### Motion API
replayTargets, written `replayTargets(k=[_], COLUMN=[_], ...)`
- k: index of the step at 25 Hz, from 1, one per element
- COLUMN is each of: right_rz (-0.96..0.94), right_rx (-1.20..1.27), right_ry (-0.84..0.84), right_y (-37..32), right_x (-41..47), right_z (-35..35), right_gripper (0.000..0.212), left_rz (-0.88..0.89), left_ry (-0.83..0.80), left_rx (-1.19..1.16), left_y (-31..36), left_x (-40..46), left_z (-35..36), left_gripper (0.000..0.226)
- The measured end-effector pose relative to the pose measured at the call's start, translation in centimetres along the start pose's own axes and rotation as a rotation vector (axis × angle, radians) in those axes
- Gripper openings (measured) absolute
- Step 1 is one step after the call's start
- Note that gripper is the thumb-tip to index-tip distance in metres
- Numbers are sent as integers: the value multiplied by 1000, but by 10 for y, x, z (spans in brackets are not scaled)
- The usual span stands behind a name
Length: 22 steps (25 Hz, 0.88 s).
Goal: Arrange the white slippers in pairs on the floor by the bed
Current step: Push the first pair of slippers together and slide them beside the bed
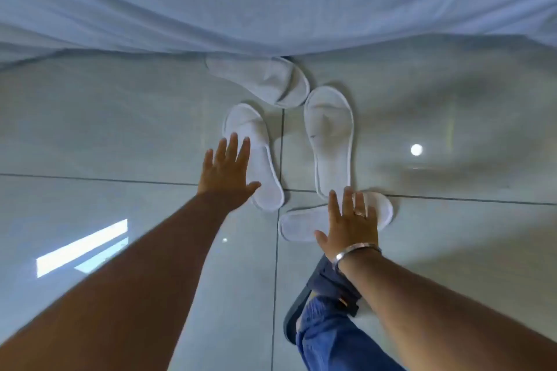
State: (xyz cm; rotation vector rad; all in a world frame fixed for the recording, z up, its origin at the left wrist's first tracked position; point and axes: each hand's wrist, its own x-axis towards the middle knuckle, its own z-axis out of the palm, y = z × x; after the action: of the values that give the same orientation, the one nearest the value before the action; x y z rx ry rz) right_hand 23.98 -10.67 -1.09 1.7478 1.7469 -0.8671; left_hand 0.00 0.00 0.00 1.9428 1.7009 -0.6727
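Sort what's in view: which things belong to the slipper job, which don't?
Job: four white slippers: by the bed, left, right, near one; left hand; right hand; floor; bed sheet.
Not: dark sandal, bangle.

A single head-worn wide-angle view looks steeply down from above at the glossy pale grey tiled floor [120, 129], facing the draped pale blue bedsheet [271, 3] that fills the top edge beyond the hands. Both bare forearms run in from the bottom corners, with the left hand [227, 173] and right hand [349, 223] near mid-frame. Straight lines bow toward the edges.
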Motion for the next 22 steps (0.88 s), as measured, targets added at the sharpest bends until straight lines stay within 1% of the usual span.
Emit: replayTargets(k=[1,3,4,6,8,11,14,16,18,22], right_rz=[130,370,431,503,514,510,576,657,689,593], right_rx=[80,282,350,439,485,495,563,676,739,692], right_ry=[-17,18,79,220,340,460,562,582,570,481], right_y=[-5,-21,-35,-58,-68,-68,-62,-66,-75,-112], right_x=[13,39,51,59,59,53,50,52,48,28], right_z=[19,54,65,77,83,86,88,92,100,129], right_gripper=[91,99,105,117,117,115,120,126,127,115], left_rz=[38,77,92,157,192,214,211,179,187,231], left_ry=[0,-52,-124,-166,-201,-194,-217,-235,-209,-173], left_rx=[18,23,-13,-25,-44,-42,-11,0,25,-1], left_y=[-4,-14,-23,-34,-41,-40,-38,-38,-40,-52], left_x=[27,67,83,87,82,84,81,79,79,74], left_z=[17,34,37,45,47,38,40,39,41,46], left_gripper=[113,136,145,150,149,149,151,152,153,151])
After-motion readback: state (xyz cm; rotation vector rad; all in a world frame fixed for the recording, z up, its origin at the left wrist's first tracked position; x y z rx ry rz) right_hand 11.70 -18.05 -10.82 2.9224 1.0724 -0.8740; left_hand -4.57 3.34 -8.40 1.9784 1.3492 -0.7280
